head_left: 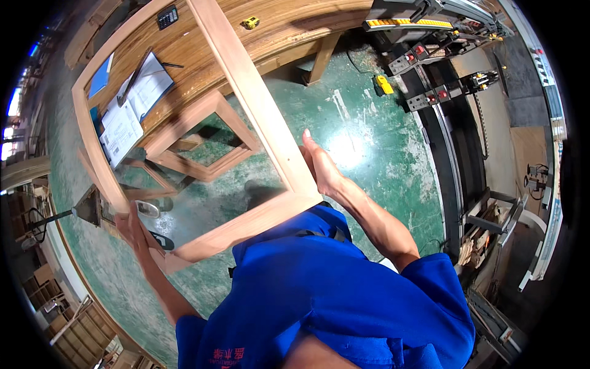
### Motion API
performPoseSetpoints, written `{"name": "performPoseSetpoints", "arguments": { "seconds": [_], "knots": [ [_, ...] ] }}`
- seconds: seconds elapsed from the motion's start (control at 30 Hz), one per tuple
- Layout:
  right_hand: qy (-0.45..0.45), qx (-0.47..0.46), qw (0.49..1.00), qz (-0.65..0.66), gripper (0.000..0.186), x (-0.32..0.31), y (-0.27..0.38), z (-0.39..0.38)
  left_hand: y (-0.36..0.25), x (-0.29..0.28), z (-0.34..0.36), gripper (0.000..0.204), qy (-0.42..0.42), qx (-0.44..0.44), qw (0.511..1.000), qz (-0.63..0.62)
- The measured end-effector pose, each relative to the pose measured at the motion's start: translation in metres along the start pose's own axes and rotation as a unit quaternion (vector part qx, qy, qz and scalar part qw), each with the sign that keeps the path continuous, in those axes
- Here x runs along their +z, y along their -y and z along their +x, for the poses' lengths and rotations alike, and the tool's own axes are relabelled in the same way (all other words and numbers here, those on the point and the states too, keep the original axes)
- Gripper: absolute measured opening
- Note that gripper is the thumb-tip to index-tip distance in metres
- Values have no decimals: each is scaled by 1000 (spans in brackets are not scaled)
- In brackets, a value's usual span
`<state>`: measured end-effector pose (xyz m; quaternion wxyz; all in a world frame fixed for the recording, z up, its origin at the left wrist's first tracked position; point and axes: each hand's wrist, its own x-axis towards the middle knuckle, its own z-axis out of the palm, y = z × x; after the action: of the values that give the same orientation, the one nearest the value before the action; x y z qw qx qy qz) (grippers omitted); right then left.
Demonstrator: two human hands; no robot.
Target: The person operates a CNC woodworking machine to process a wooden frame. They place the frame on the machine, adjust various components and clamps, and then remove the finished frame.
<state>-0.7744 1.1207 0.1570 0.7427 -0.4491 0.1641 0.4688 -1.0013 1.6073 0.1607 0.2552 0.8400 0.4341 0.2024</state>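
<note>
A large rectangular frame of pale wood (251, 86) is held up before my body, tilted, with its far end over the workbench. At its near left corner, my left hand (130, 229) is closed on the side rail. My right hand (321, 167) grips the opposite rail close to the near right corner. Its thumb points up along the outside, while the fingers are partly hidden by the wood. Through the frame's opening, a smaller wooden frame (230, 163) shows lower down, against the bench edge.
Open papers (132, 114) and a calculator (167, 17) lie on the wooden workbench (289, 18), near a yellow tape measure (250, 23). A yellow tool (383, 85) rests on the green floor (393, 154). Machinery with dark rails (452, 147) stands along the right.
</note>
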Motion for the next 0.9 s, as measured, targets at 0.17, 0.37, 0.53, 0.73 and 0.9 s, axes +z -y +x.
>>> {"name": "performPoseSetpoints", "arguments": {
  "seconds": [0.17, 0.37, 0.53, 0.73, 0.9],
  "knots": [
    [-12, 0, 1000, 27, 82, -11, -11, -9, -32, 23, 9, 46, 18, 27, 998, -50],
    [-52, -39, 997, 33, 79, -10, -30, -9, 15, 47, 42, 42, 78, 53, 993, -64],
    [-73, -33, 996, 40, 80, 1, -35, -10, 33, 55, 55, 55, 86, 29, 996, -9],
    [-99, -49, 994, 15, 79, 17, -43, -10, 27, 46, 48, 61, 64, 6, 998, -11],
    [-102, -48, 994, 14, 76, 23, -49, -3, 22, 28, 42, 58, 50, 16, 998, -29]
  ]
}}
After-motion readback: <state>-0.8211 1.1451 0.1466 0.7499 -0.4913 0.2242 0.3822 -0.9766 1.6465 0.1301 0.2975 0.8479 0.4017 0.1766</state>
